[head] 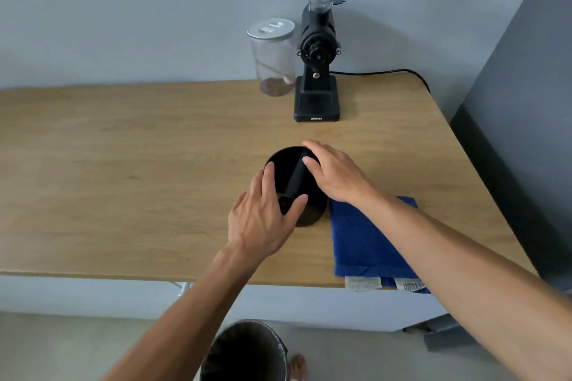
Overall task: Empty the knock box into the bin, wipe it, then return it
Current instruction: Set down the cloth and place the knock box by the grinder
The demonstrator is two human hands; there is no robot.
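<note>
The black round knock box (284,168) stands upright on the wooden table (123,179), its dark knock bar (295,176) running across the opening. My left hand (263,219) grips its near-left rim, thumb by the near end of the bar. My right hand (337,176) lies over the right rim with fingers curled onto the edge. A blue cloth (365,244) lies flat just right of the box, partly under my right forearm. The metal bin (247,353) stands open on the floor below the table's front edge. What is inside the box is too dark to make out.
A black coffee grinder (317,71) with a clear hopper stands at the back of the table, its cable trailing right. A lidded glass jar (272,59) with some grounds stands to its left. A bare foot (298,366) is beside the bin.
</note>
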